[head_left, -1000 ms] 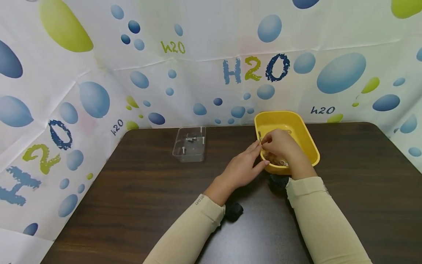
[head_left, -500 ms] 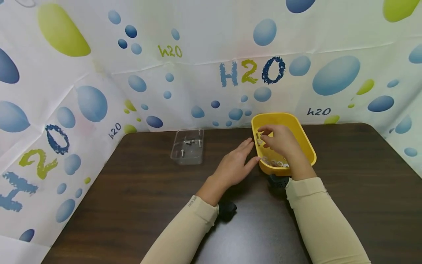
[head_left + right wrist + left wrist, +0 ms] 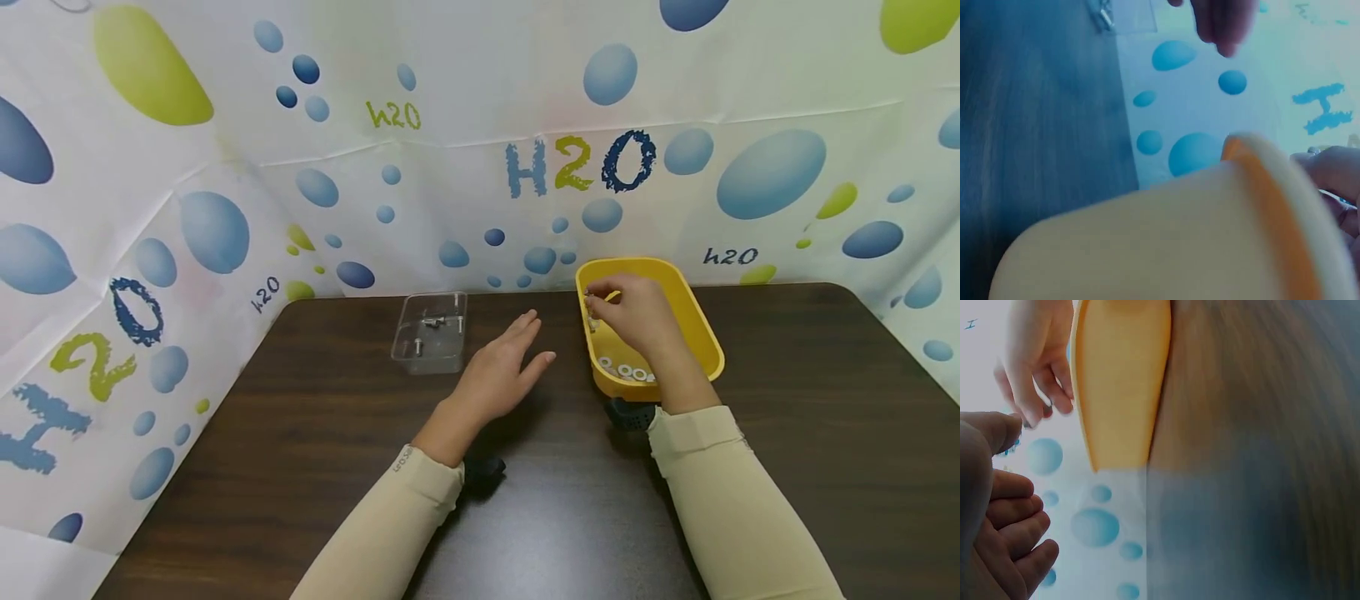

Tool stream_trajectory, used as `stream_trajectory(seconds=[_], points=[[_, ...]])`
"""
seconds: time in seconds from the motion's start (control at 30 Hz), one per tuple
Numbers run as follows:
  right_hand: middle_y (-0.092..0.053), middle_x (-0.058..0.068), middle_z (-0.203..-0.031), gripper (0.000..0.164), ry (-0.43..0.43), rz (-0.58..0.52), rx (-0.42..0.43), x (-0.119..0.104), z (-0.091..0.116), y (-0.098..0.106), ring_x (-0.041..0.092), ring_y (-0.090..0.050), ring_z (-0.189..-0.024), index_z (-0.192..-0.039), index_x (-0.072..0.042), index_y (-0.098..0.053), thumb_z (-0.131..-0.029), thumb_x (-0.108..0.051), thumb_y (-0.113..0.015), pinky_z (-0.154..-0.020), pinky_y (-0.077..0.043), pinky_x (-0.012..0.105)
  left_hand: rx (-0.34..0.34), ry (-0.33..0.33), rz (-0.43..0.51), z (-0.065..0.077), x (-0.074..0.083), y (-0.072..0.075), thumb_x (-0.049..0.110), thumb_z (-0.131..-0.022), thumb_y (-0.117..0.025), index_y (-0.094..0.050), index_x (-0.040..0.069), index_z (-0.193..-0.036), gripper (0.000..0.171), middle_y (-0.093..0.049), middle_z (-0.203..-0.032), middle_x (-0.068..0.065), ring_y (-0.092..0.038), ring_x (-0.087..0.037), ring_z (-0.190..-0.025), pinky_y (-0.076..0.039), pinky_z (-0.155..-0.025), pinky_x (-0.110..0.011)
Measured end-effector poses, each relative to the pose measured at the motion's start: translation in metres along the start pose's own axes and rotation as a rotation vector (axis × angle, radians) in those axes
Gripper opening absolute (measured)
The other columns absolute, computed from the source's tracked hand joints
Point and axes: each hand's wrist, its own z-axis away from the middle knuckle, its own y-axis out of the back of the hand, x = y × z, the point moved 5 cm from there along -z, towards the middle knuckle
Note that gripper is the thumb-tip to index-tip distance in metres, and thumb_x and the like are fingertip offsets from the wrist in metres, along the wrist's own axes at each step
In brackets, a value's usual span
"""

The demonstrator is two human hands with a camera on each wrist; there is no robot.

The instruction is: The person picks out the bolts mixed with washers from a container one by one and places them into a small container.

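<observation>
In the head view my right hand (image 3: 636, 312) reaches into the yellow tub (image 3: 708, 346) near its left wall. Thumb and fingertips pinch a small metal bolt, whose shiny end (image 3: 1314, 150) peeks past the fingers in the right wrist view; the rest of it is hidden. Several white washers (image 3: 624, 371) lie at the tub's near end, and small pieces (image 3: 593, 323) sit along its left side under the hand. My left hand (image 3: 498, 367) is held over the table between the two containers, fingers extended and holding nothing.
A clear plastic container (image 3: 431, 358) stands left of the tub with several metal bolts (image 3: 432, 322) in it. Behind the dark wooden table (image 3: 315, 433) hangs a white printed sheet (image 3: 465, 83), close to the tub's far end. A black wrist device (image 3: 483, 471) is strapped under the left forearm.
My left hand has drawn away from the tub's rim to the left. My right hand let its fingers apart, shifted slightly toward the tub's far end, and now pinches a bolt.
</observation>
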Motion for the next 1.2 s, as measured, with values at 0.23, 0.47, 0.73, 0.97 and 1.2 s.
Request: stream_trajectory(seconds=[0.23, 0.47, 0.73, 0.97, 1.2], points=[[-0.07, 0.01, -0.103, 0.021, 0.071, 0.0, 0.059, -0.019, 0.003, 0.001, 0.027, -0.064, -0.092, -0.105, -0.007, -0.074, -0.093, -0.024, -0.069, -0.083, -0.057, 0.042, 0.066, 0.044, -0.003, 0.016, -0.034, 0.022, 0.043, -0.102, -0.051, -0.038, 0.007, -0.152, 0.063, -0.029, -0.161, -0.004, -0.028, -0.02, -0.148, -0.031, -0.117, -0.046], [-0.068, 0.007, -0.096, 0.017, 0.152, -0.057, 0.119, -0.037, 0.006, -0.001, 0.022, -0.06, -0.087, -0.099, -0.007, -0.074, -0.091, -0.022, -0.072, -0.076, -0.055, 0.037, 0.115, 0.108, -0.024, 0.033, -0.073, 0.045, 0.042, -0.102, -0.051, -0.035, 0.007, -0.153, 0.064, -0.028, -0.162, -0.006, -0.032, -0.025, -0.146, -0.031, -0.116, -0.052], [-0.068, 0.006, -0.095, 0.015, 0.163, -0.149, 0.055, -0.049, 0.009, -0.015, 0.021, -0.062, -0.086, -0.098, -0.008, -0.073, -0.091, -0.021, -0.072, -0.079, -0.057, 0.038, 0.118, 0.225, -0.024, 0.045, -0.11, 0.065, 0.041, -0.101, -0.052, -0.032, 0.006, -0.154, 0.066, -0.025, -0.162, -0.01, -0.026, -0.029, -0.149, -0.027, -0.117, -0.053], [-0.072, 0.005, -0.092, 0.014, 0.119, -0.352, -0.068, -0.062, 0.009, -0.041, 0.018, -0.068, -0.084, -0.099, -0.009, -0.071, -0.09, -0.02, -0.072, -0.08, -0.058, 0.033, 0.083, 0.267, -0.009, 0.051, -0.14, 0.066, 0.04, -0.103, -0.048, -0.03, 0.001, -0.154, 0.066, -0.021, -0.163, -0.014, -0.019, -0.03, -0.151, -0.022, -0.119, -0.053], [-0.07, 0.021, -0.097, 0.017, 0.063, -0.749, -0.192, -0.072, 0.007, -0.078, 0.022, -0.074, -0.083, -0.105, 0.001, -0.067, -0.09, -0.007, -0.071, -0.078, -0.06, 0.036, 0.038, 0.283, 0.058, 0.055, -0.153, 0.063, 0.042, -0.103, -0.047, -0.025, 0.0, -0.155, 0.071, -0.016, -0.164, -0.015, -0.015, -0.032, -0.152, -0.02, -0.12, -0.054]])
